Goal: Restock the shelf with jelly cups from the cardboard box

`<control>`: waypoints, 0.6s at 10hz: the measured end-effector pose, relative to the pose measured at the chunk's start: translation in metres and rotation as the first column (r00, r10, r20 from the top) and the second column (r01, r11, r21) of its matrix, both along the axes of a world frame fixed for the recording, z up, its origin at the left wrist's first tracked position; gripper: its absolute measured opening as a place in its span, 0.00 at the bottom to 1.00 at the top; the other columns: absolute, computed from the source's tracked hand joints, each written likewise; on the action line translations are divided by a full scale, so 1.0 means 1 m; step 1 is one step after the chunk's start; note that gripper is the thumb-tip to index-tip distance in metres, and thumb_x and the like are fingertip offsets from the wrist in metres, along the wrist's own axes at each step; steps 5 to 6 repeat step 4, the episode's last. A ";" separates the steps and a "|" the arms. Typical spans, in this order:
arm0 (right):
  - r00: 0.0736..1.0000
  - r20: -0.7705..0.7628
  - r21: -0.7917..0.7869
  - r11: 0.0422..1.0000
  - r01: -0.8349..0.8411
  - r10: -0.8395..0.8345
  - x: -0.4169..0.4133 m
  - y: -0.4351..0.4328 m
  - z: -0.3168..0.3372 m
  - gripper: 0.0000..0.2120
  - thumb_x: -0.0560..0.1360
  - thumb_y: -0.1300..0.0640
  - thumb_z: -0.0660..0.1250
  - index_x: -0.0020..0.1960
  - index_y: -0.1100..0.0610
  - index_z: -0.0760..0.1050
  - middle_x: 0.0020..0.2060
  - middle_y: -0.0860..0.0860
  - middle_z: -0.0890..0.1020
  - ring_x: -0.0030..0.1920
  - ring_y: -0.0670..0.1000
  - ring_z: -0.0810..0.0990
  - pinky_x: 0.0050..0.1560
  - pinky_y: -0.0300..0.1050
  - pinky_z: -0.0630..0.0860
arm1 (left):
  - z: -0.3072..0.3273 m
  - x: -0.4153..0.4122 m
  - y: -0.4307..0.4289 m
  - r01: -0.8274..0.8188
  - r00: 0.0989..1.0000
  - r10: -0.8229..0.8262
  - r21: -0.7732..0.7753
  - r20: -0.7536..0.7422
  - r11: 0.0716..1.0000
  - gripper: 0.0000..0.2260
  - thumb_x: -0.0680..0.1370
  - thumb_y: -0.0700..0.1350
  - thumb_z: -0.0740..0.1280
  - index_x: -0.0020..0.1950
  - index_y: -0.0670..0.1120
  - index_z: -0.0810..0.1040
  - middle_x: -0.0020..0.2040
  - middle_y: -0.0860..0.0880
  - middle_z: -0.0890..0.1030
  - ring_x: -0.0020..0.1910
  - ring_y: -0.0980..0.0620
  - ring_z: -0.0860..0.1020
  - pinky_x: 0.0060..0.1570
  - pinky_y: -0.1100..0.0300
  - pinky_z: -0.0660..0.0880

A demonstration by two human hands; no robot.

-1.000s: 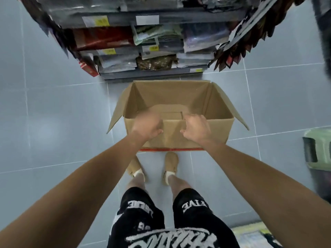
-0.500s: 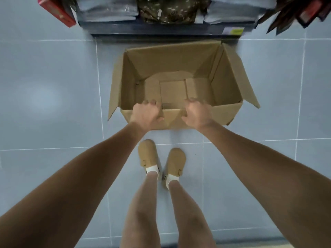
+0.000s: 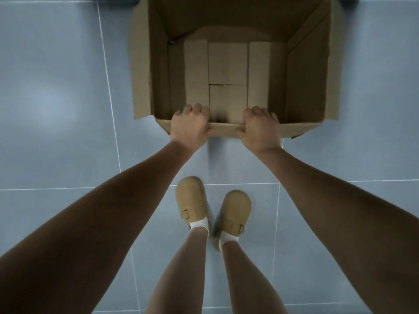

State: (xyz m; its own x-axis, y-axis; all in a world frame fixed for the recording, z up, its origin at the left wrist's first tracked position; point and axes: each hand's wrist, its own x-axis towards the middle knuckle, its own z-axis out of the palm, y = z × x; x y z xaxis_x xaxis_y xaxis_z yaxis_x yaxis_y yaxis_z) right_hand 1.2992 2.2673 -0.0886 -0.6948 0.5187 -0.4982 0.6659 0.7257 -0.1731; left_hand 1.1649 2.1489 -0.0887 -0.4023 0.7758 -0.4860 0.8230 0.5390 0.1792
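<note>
While the open cardboard box [image 3: 306,75] spreads out just beyond my knuckles, my left hand [image 3: 189,128] and right hand [image 3: 259,130] each clamp its near flap [image 3: 224,129], fingers curled inside and thumbs on the outer face. A short strip of flap shows between the two grips. Grey floor tiles [image 3: 68,109] surround it, and my tan clogs [image 3: 191,200] stand behind my wrists.

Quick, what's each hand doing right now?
Left hand: closed, gripping the cardboard box by its near edge.
Right hand: closed, gripping that same edge.

Indoor place: tiled floor [image 3: 56,109], cardboard box [image 3: 306,82]
</note>
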 end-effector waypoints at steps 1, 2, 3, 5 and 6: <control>1.000 0.004 0.040 0.999 0.010 -0.010 -0.002 0.006 -0.011 0.11 0.74 0.55 0.67 0.54 0.59 0.73 0.52 0.57 0.78 0.54 0.57 0.74 0.55 0.49 0.68 | -0.010 0.001 0.005 -0.026 1.000 0.026 0.018 0.004 0.999 0.15 0.76 0.51 0.66 0.57 0.43 0.74 0.54 0.44 0.77 0.54 0.44 0.74 0.48 0.51 0.72; 1.000 0.026 0.039 0.999 -0.017 0.016 -0.001 0.004 -0.014 0.12 0.75 0.55 0.66 0.55 0.60 0.74 0.53 0.57 0.78 0.55 0.57 0.74 0.55 0.50 0.68 | -0.012 0.003 0.004 -0.023 1.000 0.023 -0.013 0.016 1.000 0.16 0.77 0.51 0.65 0.59 0.43 0.73 0.56 0.44 0.76 0.56 0.44 0.73 0.51 0.51 0.71; 0.999 0.025 0.046 0.999 -0.028 0.027 0.002 0.000 -0.008 0.12 0.76 0.55 0.65 0.56 0.61 0.74 0.53 0.58 0.78 0.55 0.59 0.74 0.55 0.51 0.68 | -0.004 0.005 0.000 -0.025 1.000 0.025 -0.019 0.006 1.000 0.16 0.77 0.51 0.63 0.60 0.43 0.73 0.58 0.44 0.75 0.58 0.44 0.72 0.53 0.51 0.69; 0.999 0.047 0.059 0.998 -0.012 0.010 -0.003 -0.003 0.008 0.11 0.76 0.57 0.64 0.55 0.62 0.75 0.53 0.59 0.78 0.56 0.60 0.74 0.54 0.51 0.68 | 0.011 0.005 -0.002 0.009 1.000 -0.009 -0.040 -0.018 0.999 0.16 0.77 0.50 0.63 0.61 0.43 0.72 0.58 0.44 0.75 0.59 0.44 0.71 0.54 0.51 0.68; 0.999 0.047 0.059 0.998 -0.012 0.010 -0.003 -0.003 0.008 0.11 0.76 0.57 0.64 0.55 0.62 0.75 0.53 0.59 0.78 0.56 0.60 0.74 0.54 0.51 0.68 | 0.011 0.005 -0.002 0.009 1.000 -0.009 -0.040 -0.018 0.999 0.16 0.77 0.50 0.63 0.61 0.43 0.72 0.58 0.44 0.75 0.59 0.44 0.71 0.54 0.51 0.68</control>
